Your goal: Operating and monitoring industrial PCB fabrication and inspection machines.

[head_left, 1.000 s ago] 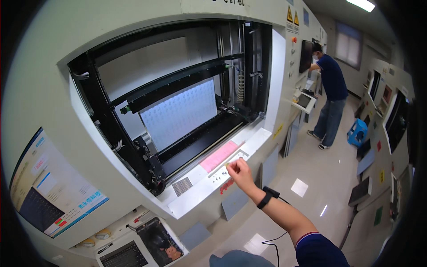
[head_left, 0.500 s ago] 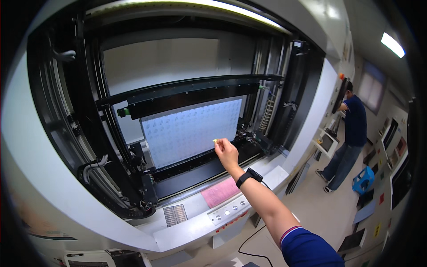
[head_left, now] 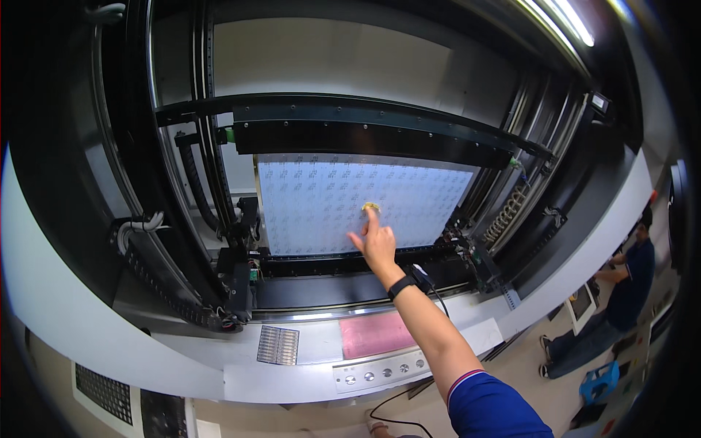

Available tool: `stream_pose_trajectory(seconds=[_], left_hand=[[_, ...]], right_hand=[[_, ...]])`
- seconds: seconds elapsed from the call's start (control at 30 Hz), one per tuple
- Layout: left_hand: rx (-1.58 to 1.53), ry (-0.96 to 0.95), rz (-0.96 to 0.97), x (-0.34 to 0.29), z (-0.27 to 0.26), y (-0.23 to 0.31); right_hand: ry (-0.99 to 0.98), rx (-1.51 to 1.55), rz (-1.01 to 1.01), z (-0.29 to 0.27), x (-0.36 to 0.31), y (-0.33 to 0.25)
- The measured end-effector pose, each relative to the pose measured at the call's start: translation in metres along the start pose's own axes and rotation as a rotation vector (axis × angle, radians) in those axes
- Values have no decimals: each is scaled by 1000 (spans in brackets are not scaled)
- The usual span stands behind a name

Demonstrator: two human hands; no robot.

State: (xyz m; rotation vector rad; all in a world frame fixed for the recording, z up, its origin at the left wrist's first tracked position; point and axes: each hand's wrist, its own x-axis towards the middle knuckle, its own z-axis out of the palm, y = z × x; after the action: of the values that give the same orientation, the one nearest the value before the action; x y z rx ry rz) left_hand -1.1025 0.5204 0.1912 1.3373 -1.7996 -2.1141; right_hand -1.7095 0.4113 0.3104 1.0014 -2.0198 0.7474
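Observation:
My right hand (head_left: 378, 247) reaches into a large machine, index finger stretched out, thumb apart and the other fingers curled. Its fingertip is at a small yellow piece (head_left: 371, 207), perhaps tape, which lies against a lit white panel (head_left: 307, 212) printed with rows of small dark marks. I cannot tell how hard the finger presses. My wrist wears a black band (head_left: 400, 287) with a small dark module and cable beside it. My left hand is out of view.
A dark crossbar (head_left: 365, 135) spans the panel's far edge, with rails and cables at both sides. On the front ledge lie a pink sheet (head_left: 372, 334) and a small gridded plate (head_left: 278, 345), near round buttons (head_left: 369, 376). Another person (head_left: 621, 292) stands at the right.
My right hand has gone from a pinch on the yellow piece to a pointing finger, with the piece now on the panel. The view has turned and moved closer to the machine.

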Motion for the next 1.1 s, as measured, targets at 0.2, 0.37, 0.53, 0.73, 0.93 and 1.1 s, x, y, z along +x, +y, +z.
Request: stream_pose_trajectory(seconds=[0.2,0.37,0.53,0.73,0.93,1.1], left_hand=[[174,31,162,3,73,46],[236,79,208,8,98,65],[244,98,198,12,106,72],[266,114,248,24,111,72],[427,-21,316,76,132,80],[382,27,439,96,180,118]], right_hand=[[-68,48,-78,-27,5,40],[-66,132,-4,-40,7,55],[-89,91,-115,-39,11,55],[-109,32,-331,-33,11,32],[-345,117,-195,-38,9,24],[-418,59,-216,-56,21,37]])
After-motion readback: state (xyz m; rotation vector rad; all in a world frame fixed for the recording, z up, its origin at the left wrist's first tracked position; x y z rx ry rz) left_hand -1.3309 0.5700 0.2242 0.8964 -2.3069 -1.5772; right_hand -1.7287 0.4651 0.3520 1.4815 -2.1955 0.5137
